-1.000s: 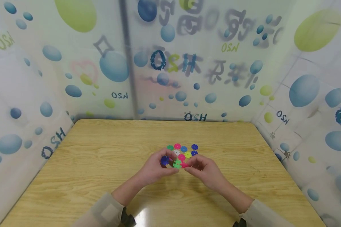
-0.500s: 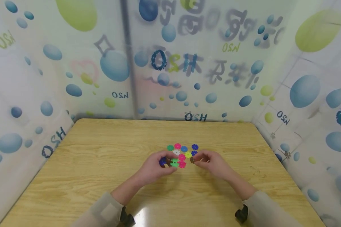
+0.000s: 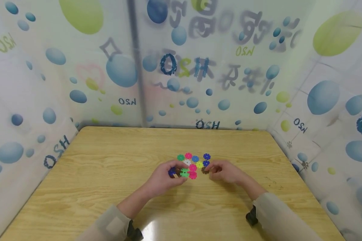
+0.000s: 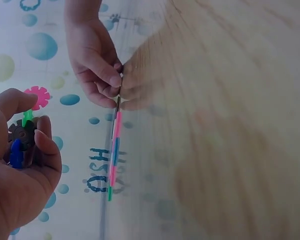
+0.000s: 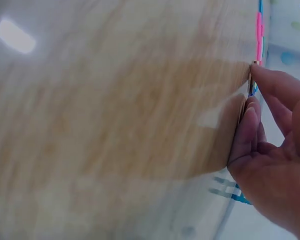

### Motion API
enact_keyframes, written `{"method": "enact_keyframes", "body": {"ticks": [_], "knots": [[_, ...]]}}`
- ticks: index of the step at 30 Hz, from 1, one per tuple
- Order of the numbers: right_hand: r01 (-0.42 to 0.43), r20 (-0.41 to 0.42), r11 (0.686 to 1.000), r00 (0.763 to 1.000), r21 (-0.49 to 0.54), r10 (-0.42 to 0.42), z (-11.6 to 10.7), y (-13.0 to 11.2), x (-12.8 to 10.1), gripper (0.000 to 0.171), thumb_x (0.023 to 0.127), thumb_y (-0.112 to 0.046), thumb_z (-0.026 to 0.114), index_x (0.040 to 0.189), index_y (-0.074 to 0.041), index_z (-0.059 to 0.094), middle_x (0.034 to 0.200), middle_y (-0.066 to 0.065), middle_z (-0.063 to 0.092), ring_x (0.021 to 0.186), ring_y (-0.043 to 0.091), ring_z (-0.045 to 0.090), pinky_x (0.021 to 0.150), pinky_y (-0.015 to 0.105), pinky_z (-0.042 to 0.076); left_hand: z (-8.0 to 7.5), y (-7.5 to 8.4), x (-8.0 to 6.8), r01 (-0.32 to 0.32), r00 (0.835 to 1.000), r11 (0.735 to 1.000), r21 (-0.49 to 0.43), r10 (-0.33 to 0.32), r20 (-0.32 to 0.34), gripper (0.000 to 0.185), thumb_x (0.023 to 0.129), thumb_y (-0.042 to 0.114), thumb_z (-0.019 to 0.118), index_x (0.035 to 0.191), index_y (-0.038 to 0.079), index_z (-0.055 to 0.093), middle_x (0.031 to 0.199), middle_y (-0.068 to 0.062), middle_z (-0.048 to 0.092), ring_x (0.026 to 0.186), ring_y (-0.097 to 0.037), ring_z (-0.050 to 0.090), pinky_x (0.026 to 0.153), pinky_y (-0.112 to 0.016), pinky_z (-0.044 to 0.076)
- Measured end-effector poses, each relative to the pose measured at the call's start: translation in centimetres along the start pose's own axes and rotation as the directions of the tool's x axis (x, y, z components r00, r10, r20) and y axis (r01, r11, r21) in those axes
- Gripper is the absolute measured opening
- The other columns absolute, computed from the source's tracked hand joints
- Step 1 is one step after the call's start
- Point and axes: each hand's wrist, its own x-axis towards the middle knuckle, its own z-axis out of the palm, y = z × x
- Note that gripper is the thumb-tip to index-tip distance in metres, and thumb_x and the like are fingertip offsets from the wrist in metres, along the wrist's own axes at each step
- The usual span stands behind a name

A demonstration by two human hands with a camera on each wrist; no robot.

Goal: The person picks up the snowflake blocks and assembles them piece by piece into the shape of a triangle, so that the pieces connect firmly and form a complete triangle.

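My left hand (image 3: 178,172) grips a small cluster of joined snowflake discs (image 3: 184,173): blue, brown, green and pink. The left wrist view shows that cluster (image 4: 23,135) between thumb and curled fingers of the left hand (image 4: 25,150). My right hand (image 3: 208,169) pinches a brown disc (image 3: 204,170) that lies on the wooden table (image 3: 108,174), just right of the cluster. In the right wrist view the right hand's fingertips (image 5: 250,107) press an edge-on disc (image 5: 251,82) against the tabletop. The left wrist view also shows the right hand (image 4: 97,60) pinching down at the table.
Several loose discs (image 3: 195,160) in green, pink, blue, white and yellow lie flat just beyond both hands. Bubble-patterned walls (image 3: 181,67) enclose the table on three sides. Bare wood stretches left of the hands and toward the near edge (image 3: 181,221).
My right hand left the cluster and moved right, down onto the brown disc on the table. The left hand stayed nearly still with its cluster.
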Motion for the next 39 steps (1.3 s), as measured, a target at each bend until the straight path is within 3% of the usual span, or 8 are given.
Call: {"method": "enact_keyframes", "body": {"ticks": [6, 12, 19, 25, 27, 30, 35, 39], "knots": [[0.027, 0.048, 0.999, 0.998, 0.032, -0.028, -0.1, 0.0, -0.3, 0.015, 0.1, -0.015, 0.079, 0.112, -0.006, 0.076, 0.112, 0.01, 0.073, 0.093, 0.02, 0.06, 0.082, 0.035, 0.052, 0.0, 0.0, 0.0, -0.006, 1.0, 1.0, -0.002, 0.006, 0.0, 0.033, 0.095, 0.015, 0.086, 0.126, 0.011, 0.076, 0.116, -0.008, 0.074, 0.104, -0.018, 0.069, 0.081, -0.022, 0.061], [0.003, 0.015, 1.0, 1.0, 0.027, -0.003, 0.3, 0.0, -0.1, 0.027, 0.099, -0.02, 0.082, 0.123, -0.011, 0.073, 0.106, 0.008, 0.064, 0.09, 0.022, 0.054, 0.076, 0.033, 0.047, 0.1, 0.1, 0.0, -0.002, 1.0, 1.0, -0.009, 0.002, 0.003, 0.034, 0.095, 0.015, 0.085, 0.127, 0.01, 0.075, 0.116, -0.008, 0.074, 0.104, -0.018, 0.069, 0.083, -0.021, 0.061], [0.02, 0.003, 1.0, 1.0, 0.02, -0.02, 0.5, -0.1, -0.2, 0.028, 0.095, -0.013, 0.084, 0.118, -0.007, 0.069, 0.109, 0.009, 0.062, 0.095, 0.022, 0.053, 0.081, 0.033, 0.048, 0.1, 0.0, 0.0, -0.007, 1.0, 1.0, 0.006, 0.007, 0.006, 0.033, 0.096, 0.015, 0.085, 0.127, 0.01, 0.074, 0.114, -0.007, 0.074, 0.102, -0.017, 0.068, 0.08, -0.022, 0.06], [0.036, 0.002, 0.999, 0.999, 0.025, -0.036, 0.7, -0.8, -1.3, 0.015, 0.1, -0.012, 0.08, 0.111, -0.009, 0.071, 0.105, 0.007, 0.071, 0.093, 0.02, 0.061, 0.08, 0.029, 0.053, 0.2, 0.0, 0.0, -0.014, 1.0, 1.0, 0.015, 0.013, 0.013, 0.033, 0.097, 0.014, 0.083, 0.128, 0.01, 0.073, 0.114, -0.007, 0.074, 0.102, -0.018, 0.067, 0.078, -0.023, 0.06], [0.043, -0.004, 0.998, 0.999, 0.055, -0.043, 0.9, -1.2, -1.8, 0.011, 0.104, -0.017, 0.076, 0.112, -0.01, 0.074, 0.107, 0.006, 0.074, 0.093, 0.018, 0.063, 0.079, 0.028, 0.055, 0.2, 0.0, 0.0, -0.016, 1.0, 1.0, 0.018, 0.016, 0.013, 0.032, 0.097, 0.014, 0.083, 0.128, 0.01, 0.073, 0.115, -0.007, 0.074, 0.102, -0.017, 0.067, 0.078, -0.023, 0.059], [0.043, -0.022, 0.983, 0.999, 0.179, -0.04, 1.2, -1.9, -2.5, 0.018, 0.108, -0.022, 0.072, 0.12, -0.01, 0.077, 0.115, 0.007, 0.078, 0.098, 0.018, 0.07, 0.084, 0.029, 0.063, 0.3, 0.0, 0.0, -0.02, 1.0, 1.0, 0.024, 0.02, 0.011, 0.032, 0.097, 0.015, 0.083, 0.127, 0.011, 0.073, 0.115, -0.006, 0.074, 0.103, -0.017, 0.067, 0.08, -0.022, 0.059], [0.048, -0.051, 0.91, 0.998, 0.412, -0.03, 1.9, -3.5, -3.5, 0.032, 0.108, -0.021, 0.072, 0.132, 0.0, 0.073, 0.122, 0.013, 0.08, 0.103, 0.021, 0.079, 0.094, 0.038, 0.067, 0.3, 0.0, 0.0, -0.021, 1.0, 1.0, 0.019, 0.021, 0.007, 0.032, 0.097, 0.015, 0.083, 0.127, 0.011, 0.072, 0.116, -0.007, 0.074, 0.103, -0.017, 0.068, 0.081, -0.023, 0.059], [0.051, -0.071, 0.878, 0.997, 0.475, -0.019, 2.3, -4.7, -4.0, 0.035, 0.107, -0.02, 0.074, 0.132, 0.005, 0.072, 0.116, 0.013, 0.082, 0.097, 0.019, 0.081, 0.091, 0.038, 0.068, 0.3, 0.0, 0.0, -0.02, 1.0, 1.0, 0.019, 0.02, 0.006, 0.033, 0.096, 0.015, 0.083, 0.127, 0.01, 0.072, 0.115, -0.007, 0.074, 0.103, -0.017, 0.068, 0.081, -0.023, 0.059]]}}
